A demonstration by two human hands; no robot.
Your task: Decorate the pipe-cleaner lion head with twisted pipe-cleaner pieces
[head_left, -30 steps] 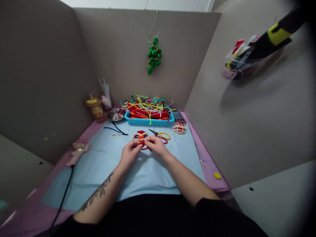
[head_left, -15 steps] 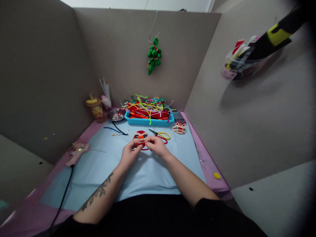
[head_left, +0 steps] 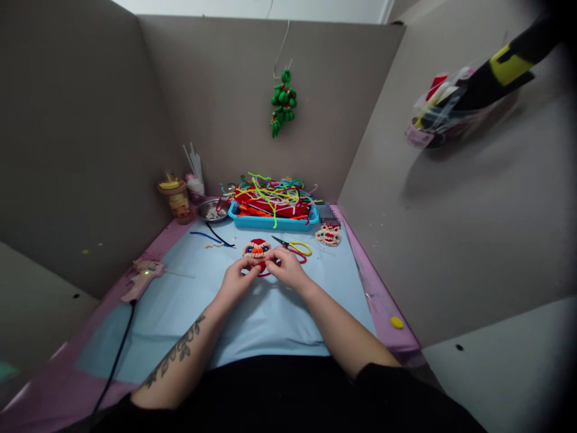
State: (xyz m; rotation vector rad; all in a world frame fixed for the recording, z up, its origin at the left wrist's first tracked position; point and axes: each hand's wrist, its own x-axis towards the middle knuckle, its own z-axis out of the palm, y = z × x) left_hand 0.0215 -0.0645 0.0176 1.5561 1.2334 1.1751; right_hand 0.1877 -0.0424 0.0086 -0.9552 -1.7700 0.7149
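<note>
Both my hands are closed in a pinch in front of me, just over the blue sheet. Between the fingertips of my left hand (head_left: pixel 240 278) and my right hand (head_left: pixel 288 269) is a red fuzzy pipe cleaner (head_left: pixel 264 275), partly covered by the fingers. Directly beyond them lies a pipe-cleaner face (head_left: pixel 256 248) with a red top, blue eyes, an orange nose and cream edging. Whether the red pipe cleaner is joined to that face I cannot tell. Scissors (head_left: pixel 297 248) with yellow and red handles lie beside my right hand, blades open.
A blue tray (head_left: pixel 273 223) heaped with coloured pipe cleaners stands at the back. Left of it are a metal dish (head_left: pixel 213 211) and a yellow-lidded cup (head_left: pixel 175 195). A pink glue gun (head_left: pixel 146 276) lies at left, its cord trailing forward. A second face (head_left: pixel 329 235) lies right.
My hands stay pinched in nearly the same place. Slightly more of the red pipe cleaner shows below the fingertips. The whole view has shifted a little.
</note>
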